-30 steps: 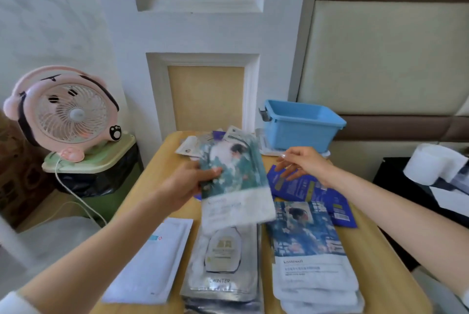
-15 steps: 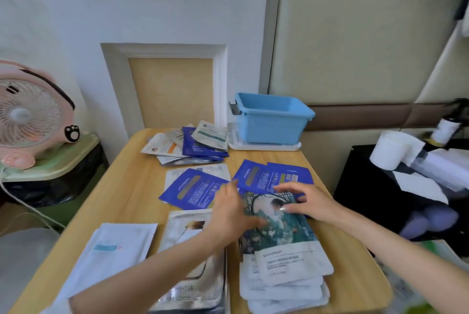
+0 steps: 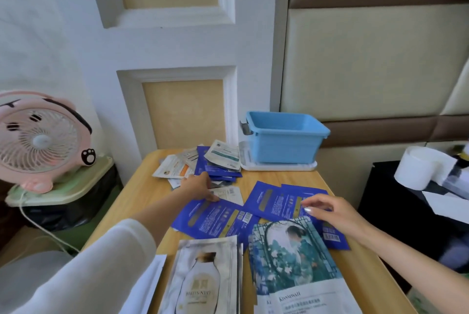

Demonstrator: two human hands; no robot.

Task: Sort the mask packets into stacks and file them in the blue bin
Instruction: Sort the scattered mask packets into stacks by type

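While our left hand reaches out to the mixed pile of mask packets at the far end of the wooden table, its fingers lie flat on the pile and grip nothing that we can see. Our right hand hangs over the loose blue packets, fingers softly bent, holding nothing. The blue bin sits at the back on a white tray, and we see no packets in it. Close to us lie two sorted stacks: garden-picture packets and silver bird's nest packets. To do this well, we think we should pinch just one packet by a corner, check its front, then lay it square on the matching stack. These shiny packets may slide if we grab many at once.
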